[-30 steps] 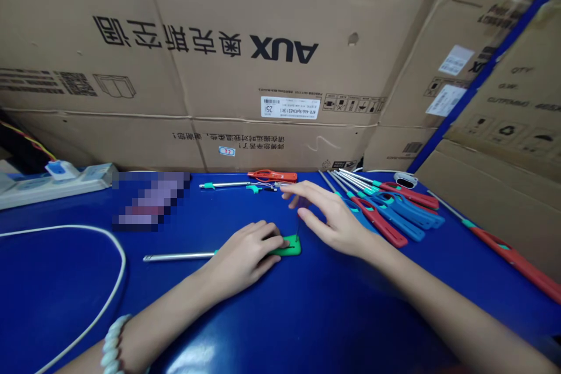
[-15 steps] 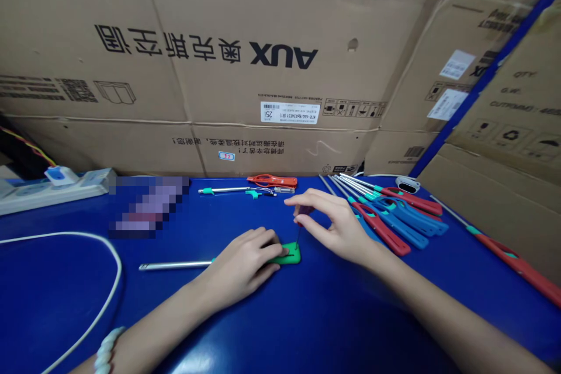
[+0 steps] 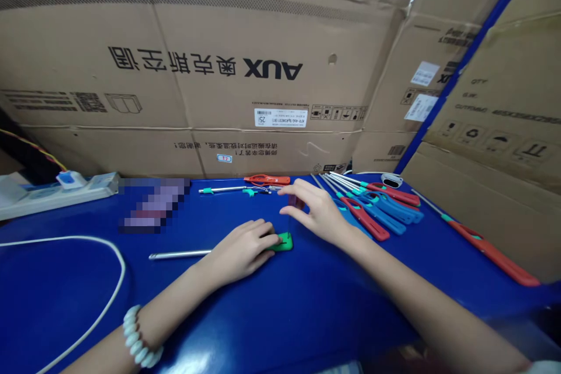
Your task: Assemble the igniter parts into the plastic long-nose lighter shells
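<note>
Under my left hand (image 3: 248,248), a long-necked gas lighter lies flat on the blue tabletop. Its green handle (image 3: 286,241) sticks out past my fingertips, and its silver tube (image 3: 179,255) runs out to the left. My left fingers are closed over the handle and press it down. Above the handle's right end, my right hand (image 3: 318,210) is curled around the dark reddish-purple grip of a small screwdriver (image 3: 296,201). Its thin shaft is hard to make out; the tip seems to be near the end of the green handle.
An opened red lighter handle (image 3: 267,179) and a loose silver tube (image 3: 228,189) lie at the back. Several red and blue lighters (image 3: 377,213) are piled right, with another red lighter (image 3: 491,251) beyond. A white cable (image 3: 118,269) and power strip (image 3: 56,193) are left. Cardboard (image 3: 197,99) walls the back.
The camera view has shifted, so everything appears slightly displaced. My left hand still holds the lighter. My right hand stays around the screwdriver, whose shaft was plainer before.
</note>
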